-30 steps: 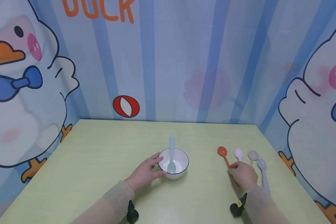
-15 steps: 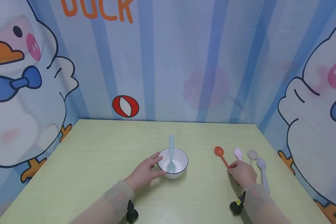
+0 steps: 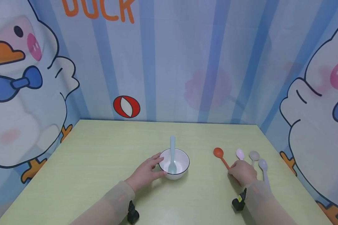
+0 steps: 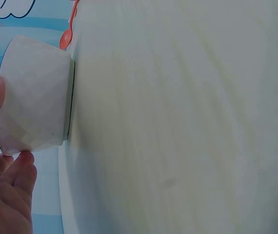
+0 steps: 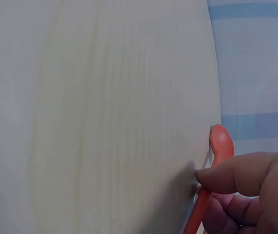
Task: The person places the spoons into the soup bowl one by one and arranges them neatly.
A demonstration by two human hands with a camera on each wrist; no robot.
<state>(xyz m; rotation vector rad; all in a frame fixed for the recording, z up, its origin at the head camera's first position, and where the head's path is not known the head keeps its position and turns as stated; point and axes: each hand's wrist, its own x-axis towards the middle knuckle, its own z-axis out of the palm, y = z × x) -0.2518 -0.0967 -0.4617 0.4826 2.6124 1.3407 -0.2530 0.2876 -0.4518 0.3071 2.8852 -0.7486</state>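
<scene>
My left hand [image 3: 146, 172] holds a white bowl [image 3: 173, 177] with a dark rim by its left side, thumb in front and fingers behind. In the left wrist view the thumb and fingertips touch the outside of the bowl [image 4: 36, 95]. A light blue spoon [image 3: 172, 145] leans in it, handle up at the far rim. My right hand [image 3: 243, 172] pinches an orange spoon [image 3: 218, 152] by its handle. In the right wrist view, the thumb and fingers close on the handle of the orange spoon [image 5: 221, 139]; its bowl end points away.
Beside the right hand lie a pink spoon [image 3: 240, 154], its handle hidden, a greyish spoon [image 3: 254, 155] and a lavender spoon [image 3: 264, 170]. All are on the pale yellow table [image 3: 115, 140]. A blue striped cloth [image 3: 171, 62] with cartoon ducks stands behind and at both sides.
The orange spoon's head has swung left and my right hand has shifted slightly left with it. The left hand, bowl and blue spoon stay in place.
</scene>
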